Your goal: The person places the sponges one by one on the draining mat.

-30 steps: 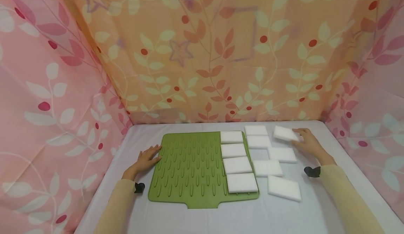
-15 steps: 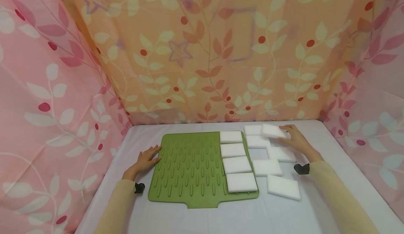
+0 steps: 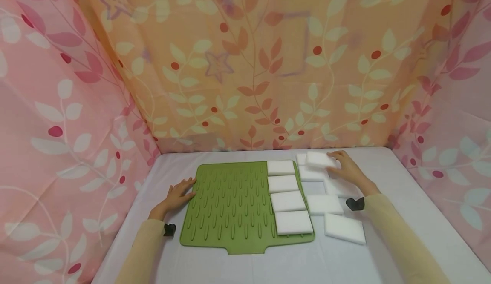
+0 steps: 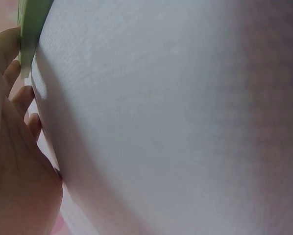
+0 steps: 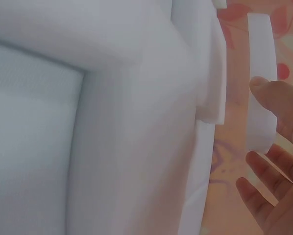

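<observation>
Pinching a white block (image 3: 319, 159) by its near end: right hand (image 3: 350, 171), thumb on one face, lower fingers standing free. Block is held off the table (image 3: 215, 269), just left of that hand, overlapping two loose blocks (image 3: 312, 175) in the head view. Three more loose blocks lie nearer the body than the hand, the closest partly hidden by the wrist. Further left, a green mat (image 3: 230, 203), bumpy, with four blocks (image 3: 287, 201) in a column along the side facing the right hand. Left hand (image 3: 177, 194) rests at the mat's opposite edge, fingers apart, tips touching it.
</observation>
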### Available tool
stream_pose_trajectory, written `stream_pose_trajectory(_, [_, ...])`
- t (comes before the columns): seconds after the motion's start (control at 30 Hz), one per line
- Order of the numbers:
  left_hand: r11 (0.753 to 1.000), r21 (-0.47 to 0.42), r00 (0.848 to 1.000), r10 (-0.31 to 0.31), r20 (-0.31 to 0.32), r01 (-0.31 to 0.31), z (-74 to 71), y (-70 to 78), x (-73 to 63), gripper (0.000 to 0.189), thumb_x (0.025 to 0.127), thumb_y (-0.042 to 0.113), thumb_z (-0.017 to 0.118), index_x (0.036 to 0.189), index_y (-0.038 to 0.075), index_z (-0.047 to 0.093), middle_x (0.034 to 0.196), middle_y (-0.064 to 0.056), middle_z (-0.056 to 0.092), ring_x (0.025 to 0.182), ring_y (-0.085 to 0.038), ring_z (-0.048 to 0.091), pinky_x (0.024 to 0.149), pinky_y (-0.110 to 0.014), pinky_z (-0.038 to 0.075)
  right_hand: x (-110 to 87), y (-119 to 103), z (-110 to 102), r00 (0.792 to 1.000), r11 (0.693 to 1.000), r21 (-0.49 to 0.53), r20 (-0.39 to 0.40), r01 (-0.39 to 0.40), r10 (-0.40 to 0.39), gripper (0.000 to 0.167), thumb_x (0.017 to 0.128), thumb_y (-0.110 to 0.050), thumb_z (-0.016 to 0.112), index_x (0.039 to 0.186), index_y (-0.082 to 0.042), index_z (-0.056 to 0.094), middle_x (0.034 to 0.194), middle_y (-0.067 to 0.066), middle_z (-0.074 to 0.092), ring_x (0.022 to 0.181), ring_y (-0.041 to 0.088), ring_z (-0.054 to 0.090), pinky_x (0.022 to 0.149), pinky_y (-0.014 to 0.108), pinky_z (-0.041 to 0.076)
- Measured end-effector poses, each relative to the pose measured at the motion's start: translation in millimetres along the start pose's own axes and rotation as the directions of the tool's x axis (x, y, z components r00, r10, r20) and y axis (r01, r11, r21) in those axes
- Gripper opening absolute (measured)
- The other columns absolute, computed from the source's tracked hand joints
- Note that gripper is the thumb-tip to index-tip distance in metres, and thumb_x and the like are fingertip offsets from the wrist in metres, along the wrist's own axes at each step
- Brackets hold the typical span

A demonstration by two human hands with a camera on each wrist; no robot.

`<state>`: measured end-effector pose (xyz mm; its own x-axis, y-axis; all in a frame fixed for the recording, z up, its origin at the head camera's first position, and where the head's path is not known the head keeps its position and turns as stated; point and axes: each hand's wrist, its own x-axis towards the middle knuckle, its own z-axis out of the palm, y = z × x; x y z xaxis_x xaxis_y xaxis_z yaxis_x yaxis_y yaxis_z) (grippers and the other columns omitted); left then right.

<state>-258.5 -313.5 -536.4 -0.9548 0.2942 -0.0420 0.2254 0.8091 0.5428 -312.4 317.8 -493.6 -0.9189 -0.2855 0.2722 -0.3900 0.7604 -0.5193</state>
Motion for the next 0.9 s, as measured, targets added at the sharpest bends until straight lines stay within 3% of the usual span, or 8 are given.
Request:
stream_pose_trajectory(0.6, [1.0,0.011,1.0,-0.008,-0.005,0.008,1.9,0.0,0.1,0.06,0.095,0.036,0.051,0.146,0.012,0.031,0.151,-0.016,0.024,0.139,-0.041,0.015,0.103,-0.067,-0.004,21.0,-28,21,0.998,0.996,0.06,-0.005,0.063,-0.063,0.06,0.082,-0.023,0.071,0.129,0.006,0.049,0.125,0.023,0.041,0.108,0.041,0.048,0.093,0.055,0.039])
stream_pose_trajectory(0.9, [1.0,0.003,1.0,-0.004,-0.011,0.004,1.0,0.6,-1.0,0.06,0.095,0.036,0.051,0.146,0.012,0.031,0.151,-0.016,0.024,0.139,-0.041,0.015,0.103,-0.067,-0.004,32.4,-41,33,0.999,0.996,0.081,0.006,0.042,-0.042,0.06,0.083,-0.025,0.071,0.131,0.002,0.048,0.128,0.022,0.042,0.109,0.039,0.048,0.091,0.055,0.039])
